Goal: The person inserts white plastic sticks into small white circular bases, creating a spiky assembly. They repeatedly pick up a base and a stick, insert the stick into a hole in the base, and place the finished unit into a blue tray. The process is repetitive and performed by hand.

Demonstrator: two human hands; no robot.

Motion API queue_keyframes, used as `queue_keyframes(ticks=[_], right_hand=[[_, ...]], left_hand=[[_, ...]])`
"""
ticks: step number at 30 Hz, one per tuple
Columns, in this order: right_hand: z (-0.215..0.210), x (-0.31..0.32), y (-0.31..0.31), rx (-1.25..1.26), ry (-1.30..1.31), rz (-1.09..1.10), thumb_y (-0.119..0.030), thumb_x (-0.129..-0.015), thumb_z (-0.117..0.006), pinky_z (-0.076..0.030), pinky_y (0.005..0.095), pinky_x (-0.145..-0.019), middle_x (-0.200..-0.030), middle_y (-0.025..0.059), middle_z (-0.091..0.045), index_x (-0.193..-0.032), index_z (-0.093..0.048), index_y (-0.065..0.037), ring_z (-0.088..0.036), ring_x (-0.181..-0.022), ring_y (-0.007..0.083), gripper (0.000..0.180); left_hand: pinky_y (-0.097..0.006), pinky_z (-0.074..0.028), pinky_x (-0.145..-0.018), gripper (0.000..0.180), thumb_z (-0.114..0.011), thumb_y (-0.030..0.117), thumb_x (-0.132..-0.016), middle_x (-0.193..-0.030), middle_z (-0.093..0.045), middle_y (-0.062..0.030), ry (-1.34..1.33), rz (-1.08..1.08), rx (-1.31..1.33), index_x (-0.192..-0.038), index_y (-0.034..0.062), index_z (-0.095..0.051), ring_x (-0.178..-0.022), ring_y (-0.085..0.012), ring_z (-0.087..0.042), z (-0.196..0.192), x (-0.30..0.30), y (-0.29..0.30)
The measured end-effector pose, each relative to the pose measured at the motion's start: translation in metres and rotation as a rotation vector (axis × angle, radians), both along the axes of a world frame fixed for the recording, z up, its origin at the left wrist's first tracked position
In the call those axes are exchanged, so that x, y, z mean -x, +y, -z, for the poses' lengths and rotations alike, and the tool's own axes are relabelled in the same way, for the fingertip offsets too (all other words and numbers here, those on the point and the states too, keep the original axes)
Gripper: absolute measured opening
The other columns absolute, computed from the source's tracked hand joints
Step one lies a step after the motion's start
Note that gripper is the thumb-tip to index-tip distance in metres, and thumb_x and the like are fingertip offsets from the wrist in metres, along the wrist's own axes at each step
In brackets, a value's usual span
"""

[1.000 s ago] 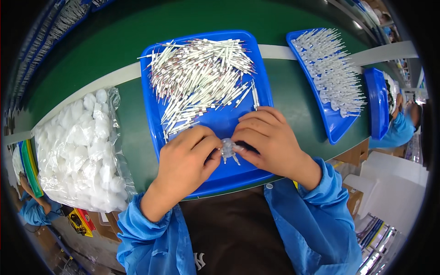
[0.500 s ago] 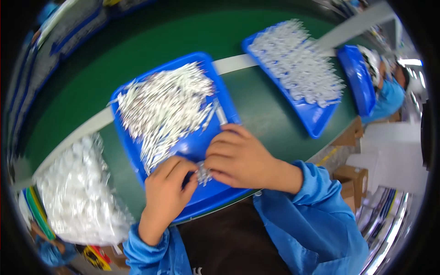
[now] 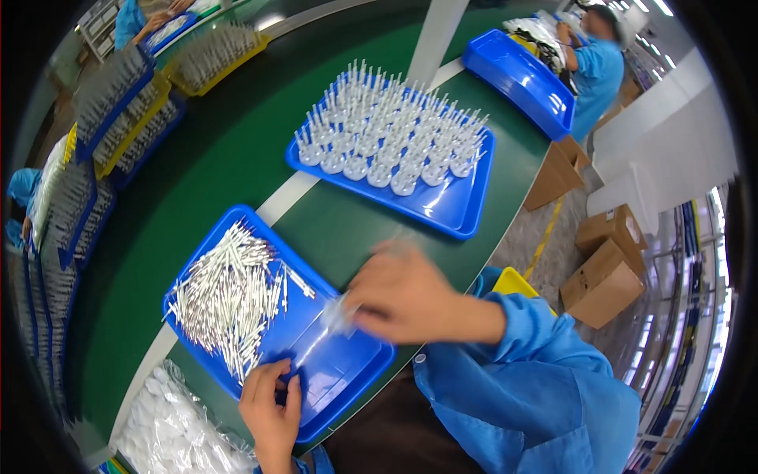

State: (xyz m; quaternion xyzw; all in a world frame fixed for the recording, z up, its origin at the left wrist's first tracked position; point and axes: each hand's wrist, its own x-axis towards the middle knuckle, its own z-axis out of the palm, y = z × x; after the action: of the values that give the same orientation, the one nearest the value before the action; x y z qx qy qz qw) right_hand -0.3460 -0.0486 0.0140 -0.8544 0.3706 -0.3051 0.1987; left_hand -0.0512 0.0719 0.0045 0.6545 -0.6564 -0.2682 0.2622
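Observation:
In front of me, a blue tray bears a loose pile of thin white sticks with dark tips. My right hand, smeared by motion, is over the tray's right edge. It is closed on a small clear plastic piece, too blurred to make out its shape. At the tray's near left edge is my left hand, fingers bent and thumb apart, with nothing seen between them. Beyond, a second blue tray carries rows of clear round-based pieces, each with a thin stick standing upright.
A clear bag of white round pieces lies left of the near tray. Another blue tray stands at the far right, near a person in blue. Stacked trays line the left. Cardboard boxes sit on the floor.
My hands have parted: the right went rightward with the clear piece, while the left stays by the tray's near edge. The view has swung toward the right, showing more of the far tray.

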Motion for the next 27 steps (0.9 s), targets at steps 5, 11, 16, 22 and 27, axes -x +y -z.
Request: queue_keyframes(ticks=[5, 11, 16, 22, 27], right_hand=[[-0.004, 0.13, -0.037, 0.247, 0.182, 0.62, -0.014, -0.083, -0.082, -0.048, 0.0499, -0.105, -0.095, 0.0012, -0.078, -0.095, -0.077, -0.015, -0.071, -0.102, 0.0284, 0.013], [0.02, 0.16, -0.048, 0.249, 0.413, 0.74, -0.021, -0.083, -0.087, -0.046, 0.0504, -0.108, -0.111, 0.0012, -0.073, -0.09, -0.079, -0.015, -0.065, -0.116, 0.0283, 0.012], [0.03, 0.161, -0.054, 0.354, 0.372, 0.801, -0.027, -0.084, -0.088, -0.044, 0.0508, -0.112, -0.112, 0.0008, -0.073, -0.088, -0.08, -0.015, -0.064, -0.118, 0.0281, 0.015], [0.029, 0.173, -0.047, 0.243, 0.407, 0.738, -0.024, -0.091, -0.083, -0.034, 0.0644, -0.124, -0.119, -0.0007, -0.076, -0.091, -0.08, -0.016, -0.063, -0.133, 0.028, 0.009], [0.025, 0.176, -0.046, 0.228, 0.384, 0.734, -0.022, -0.091, -0.08, -0.03, 0.07, -0.125, -0.114, 0.0, -0.078, -0.092, -0.079, -0.016, -0.065, -0.131, 0.0283, 0.007]], left_hand=[[-0.036, -0.056, -0.069, 0.025, -0.08, 0.001, -0.088, -0.104, -0.075, -0.0115, 0.003, 0.034, -0.009, -0.113, 0.0036, -0.078, -0.073, -0.0237, -0.068, -0.004, -0.004, -0.002], [-0.036, -0.058, -0.075, 0.027, -0.077, -0.007, -0.087, -0.1, -0.076, -0.0127, -0.067, 0.22, 0.147, -0.113, 0.0009, -0.078, -0.079, -0.0242, -0.071, -0.02, 0.01, -0.024], [-0.037, -0.059, -0.077, 0.028, -0.079, -0.006, -0.086, -0.101, -0.077, -0.0138, -0.074, 0.21, 0.098, -0.113, 0.0004, -0.078, -0.082, -0.0263, -0.073, -0.024, 0.006, -0.018], [-0.039, -0.059, -0.081, 0.028, -0.081, -0.005, -0.084, -0.102, -0.078, -0.0147, -0.062, 0.251, 0.084, -0.112, 0.0005, -0.079, -0.086, -0.0283, -0.074, -0.023, 0.002, -0.011], [-0.04, -0.059, -0.082, 0.028, -0.082, -0.002, -0.085, -0.102, -0.079, -0.014, -0.08, 0.281, 0.115, -0.112, 0.0015, -0.08, -0.089, -0.031, -0.074, -0.024, 0.002, -0.013]])
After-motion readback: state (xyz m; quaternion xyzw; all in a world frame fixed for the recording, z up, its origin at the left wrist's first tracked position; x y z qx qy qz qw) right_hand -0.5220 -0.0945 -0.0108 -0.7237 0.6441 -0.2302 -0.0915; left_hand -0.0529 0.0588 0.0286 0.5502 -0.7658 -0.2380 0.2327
